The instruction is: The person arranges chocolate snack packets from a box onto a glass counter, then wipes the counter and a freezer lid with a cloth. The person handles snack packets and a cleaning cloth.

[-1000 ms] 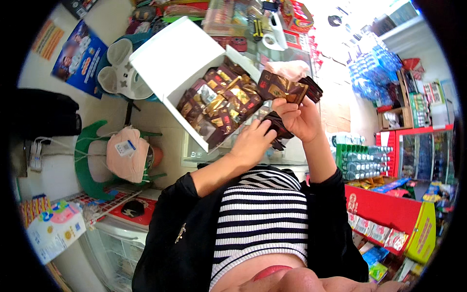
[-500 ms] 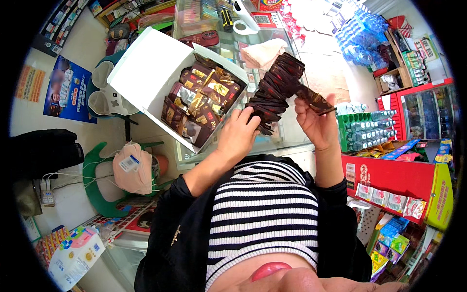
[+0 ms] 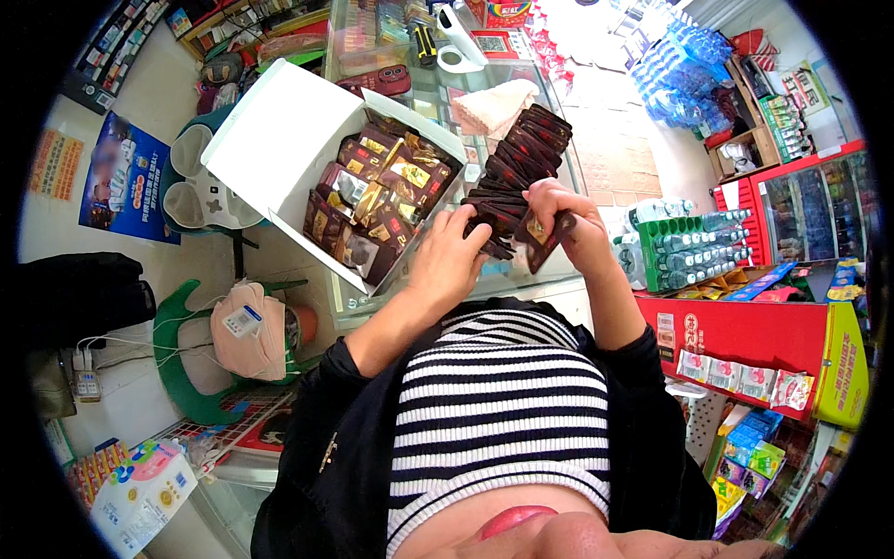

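Note:
On the glass counter (image 3: 507, 79), a row of overlapping dark brown sachets (image 3: 526, 154) runs away from me. My left hand (image 3: 445, 259) has its fingers curled on the near left end of this row. My right hand (image 3: 570, 222) pinches a single brown sachet (image 3: 542, 244) over the row's near right side. Left of my hands, a white cardboard box (image 3: 279, 140) stands with its lid raised. Brown and gold sachets (image 3: 384, 200) lie jumbled inside it. The fingertips of my left hand are partly hidden among the dark sachets.
Behind the row lie a pink cloth (image 3: 494, 104), a dark red phone (image 3: 377, 80) and a white tape roll holder (image 3: 458, 56). Packed water bottles (image 3: 694, 247) and a red display stand (image 3: 745, 345) are at the right. A green chair (image 3: 177, 345) stands at the left.
My right hand has moved left and nearer with its sachet, from out to the right to beside my left hand. My left hand stays at the row's near end.

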Available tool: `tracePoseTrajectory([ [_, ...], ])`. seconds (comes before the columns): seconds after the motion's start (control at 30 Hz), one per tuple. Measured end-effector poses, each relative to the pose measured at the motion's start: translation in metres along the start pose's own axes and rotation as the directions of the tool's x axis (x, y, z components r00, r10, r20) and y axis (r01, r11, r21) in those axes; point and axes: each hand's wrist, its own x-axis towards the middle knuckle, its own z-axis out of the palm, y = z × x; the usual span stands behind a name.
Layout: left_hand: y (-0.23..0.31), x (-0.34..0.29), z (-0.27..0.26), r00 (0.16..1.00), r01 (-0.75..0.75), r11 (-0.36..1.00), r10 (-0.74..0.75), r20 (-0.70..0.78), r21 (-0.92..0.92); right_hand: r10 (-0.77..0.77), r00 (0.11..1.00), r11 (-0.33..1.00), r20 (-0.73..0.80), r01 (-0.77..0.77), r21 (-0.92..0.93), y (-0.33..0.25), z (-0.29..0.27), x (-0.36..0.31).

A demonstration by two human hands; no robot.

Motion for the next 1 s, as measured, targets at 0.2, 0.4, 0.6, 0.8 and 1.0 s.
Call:
tracePoseTrajectory([
  [0.2, -0.004, -0.002, 0.001, 1.0, 0.011, 1.0, -0.011, 0.001, 0.006, 0.059, 0.907, 0.993, 0.416, -0.013, -0.113, -0.008, 0.015, 0.034],
  [0.4, -0.005, -0.001, -0.003, 1.0, -0.003, 1.0, 0.003, -0.011, -0.024, 0.15, 0.872, 0.973, 0.465, -0.048, -0.225, 0.021, 0.018, 0.043],
  [0.6, -0.003, 0.001, -0.002, 0.996, 0.018, 0.997, -0.024, -0.081, -0.071, 0.007, 0.909, 0.909, 0.416, 0.168, -0.382, 0.024, 0.03, 0.055],
  [0.8, -0.009, 0.005, 0.0, 0.992, 0.01, 0.979, -0.035, -0.118, -0.204, 0.014, 0.948, 0.8, 0.317, 0.18, -0.572, 0.009, 0.027, 0.055],
  [1.0, -0.005, 0.005, 0.0, 0.99, -0.006, 0.99, -0.014, -0.142, -0.139, 0.417, 0.909, 0.563, 0.02, -0.241, -0.79, -0.078, 0.043, 0.016],
])
